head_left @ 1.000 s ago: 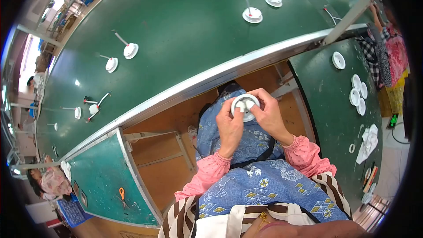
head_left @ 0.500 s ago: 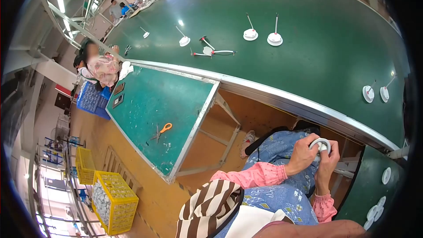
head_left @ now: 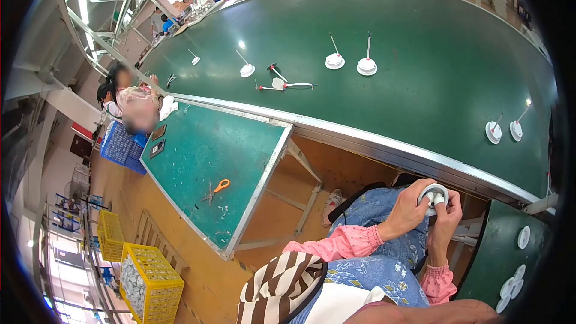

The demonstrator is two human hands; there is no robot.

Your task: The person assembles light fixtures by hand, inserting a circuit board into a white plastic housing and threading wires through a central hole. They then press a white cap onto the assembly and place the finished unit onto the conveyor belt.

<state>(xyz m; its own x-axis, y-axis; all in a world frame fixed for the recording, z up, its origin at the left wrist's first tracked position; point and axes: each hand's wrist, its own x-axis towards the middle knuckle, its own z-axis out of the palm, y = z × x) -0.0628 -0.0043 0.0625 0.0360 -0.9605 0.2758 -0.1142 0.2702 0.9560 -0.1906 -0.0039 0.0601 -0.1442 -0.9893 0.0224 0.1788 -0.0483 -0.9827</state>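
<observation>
A round white ring-shaped part [head_left: 433,191] is held between my two hands over my lap, its open side facing up. My left hand [head_left: 410,209] grips its left side with the fingers at the rim. On the right side, my right hand [head_left: 445,219] holds it, with fingertips reaching inside the ring. White covering shows on the fingertips inside; small details there are hard to make out. Beside my right hand, on the green side table [head_left: 498,228], lie a white disc [head_left: 524,237] and several more discs [head_left: 512,285].
Across the green belt [head_left: 420,108] stand white round parts with wires [head_left: 366,66]. Orange scissors [head_left: 221,186] lie on the left table [head_left: 204,138]. A co-worker [head_left: 135,99] is at its far end. Yellow crates [head_left: 153,288] stand on the floor.
The view has shifted slightly, so the belt items appear a little lower and further left. My hands still hold the white ring, which is now tilted more open to view.
</observation>
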